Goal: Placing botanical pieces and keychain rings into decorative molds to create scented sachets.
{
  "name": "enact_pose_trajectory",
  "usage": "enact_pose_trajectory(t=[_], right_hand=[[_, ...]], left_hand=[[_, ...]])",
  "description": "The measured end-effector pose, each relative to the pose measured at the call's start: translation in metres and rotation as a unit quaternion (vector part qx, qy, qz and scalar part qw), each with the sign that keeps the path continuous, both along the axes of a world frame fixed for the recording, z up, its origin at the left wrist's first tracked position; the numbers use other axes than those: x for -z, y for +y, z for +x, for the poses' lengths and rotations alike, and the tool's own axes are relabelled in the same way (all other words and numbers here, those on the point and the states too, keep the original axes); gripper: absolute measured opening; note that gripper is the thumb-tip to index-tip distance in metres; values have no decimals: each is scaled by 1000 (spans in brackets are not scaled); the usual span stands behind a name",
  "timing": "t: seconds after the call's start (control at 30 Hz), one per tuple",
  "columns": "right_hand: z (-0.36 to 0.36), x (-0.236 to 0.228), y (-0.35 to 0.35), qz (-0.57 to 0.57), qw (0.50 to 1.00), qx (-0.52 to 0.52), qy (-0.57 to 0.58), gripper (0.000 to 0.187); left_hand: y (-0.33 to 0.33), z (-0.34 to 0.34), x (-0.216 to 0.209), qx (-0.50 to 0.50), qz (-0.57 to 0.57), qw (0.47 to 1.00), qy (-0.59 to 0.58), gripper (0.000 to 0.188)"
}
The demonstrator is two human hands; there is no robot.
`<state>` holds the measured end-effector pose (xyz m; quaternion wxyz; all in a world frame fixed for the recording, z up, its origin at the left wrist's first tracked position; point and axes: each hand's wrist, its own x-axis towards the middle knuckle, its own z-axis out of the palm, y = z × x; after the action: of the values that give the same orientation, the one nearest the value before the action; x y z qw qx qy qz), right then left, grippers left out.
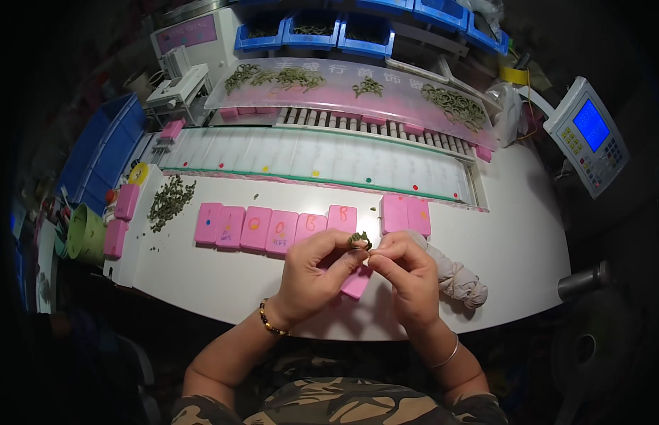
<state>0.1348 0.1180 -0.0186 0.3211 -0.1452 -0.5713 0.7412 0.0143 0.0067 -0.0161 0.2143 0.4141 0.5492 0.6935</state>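
Note:
Above the near part of the white table, my left hand point(319, 273) pinches a small dark-green ring-shaped piece point(359, 240) between thumb and fingers. My right hand point(407, 276) is closed in a pinch right beside that piece; what sits between its fingertips is too small to make out. A pink block point(355, 285) lies under my hands, partly covered by them. Just beyond is a row of pink blocks point(255, 228) with hand-drawn marks. To the right of that row are two more pink blocks point(406, 214). A rolled off-white cloth point(462, 283) rests beside my right hand, which partly hides it.
A heap of small green pieces point(171, 202) lies at the left. More green ring-shaped pieces point(453, 106) are spread on a translucent sheet above a roller conveyor point(372, 127). Blue bins point(311, 32) stand behind. A keypad screen unit point(590, 134) juts in at right.

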Motion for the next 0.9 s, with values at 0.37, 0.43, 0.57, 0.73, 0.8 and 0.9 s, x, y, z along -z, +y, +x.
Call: enact_pose_trajectory(t=[0.37, 0.43, 0.57, 0.73, 0.8, 0.9], right_hand=[[4, -28, 27, 325, 940, 35, -97, 24], [3, -32, 31, 270, 957, -49, -98, 30], [-4, -48, 52, 203, 959, -115, -161, 22], [-44, -73, 145, 216, 874, -245, -359, 18], [-67, -95, 192, 209, 938, -95, -261, 21], [-101, -126, 219, 79, 995, 53, -31, 56]], left_hand=[[8, -27, -10, -79, 2, 915, 396, 20], [11, -26, -14, -39, -15, 936, 350, 18], [8, -28, -13, 86, -100, 984, 123, 13], [11, -43, -2, 192, -142, 963, -128, 18], [11, -46, -3, 196, -144, 960, -140, 20], [7, -52, -1, 171, -161, 956, -176, 22]])
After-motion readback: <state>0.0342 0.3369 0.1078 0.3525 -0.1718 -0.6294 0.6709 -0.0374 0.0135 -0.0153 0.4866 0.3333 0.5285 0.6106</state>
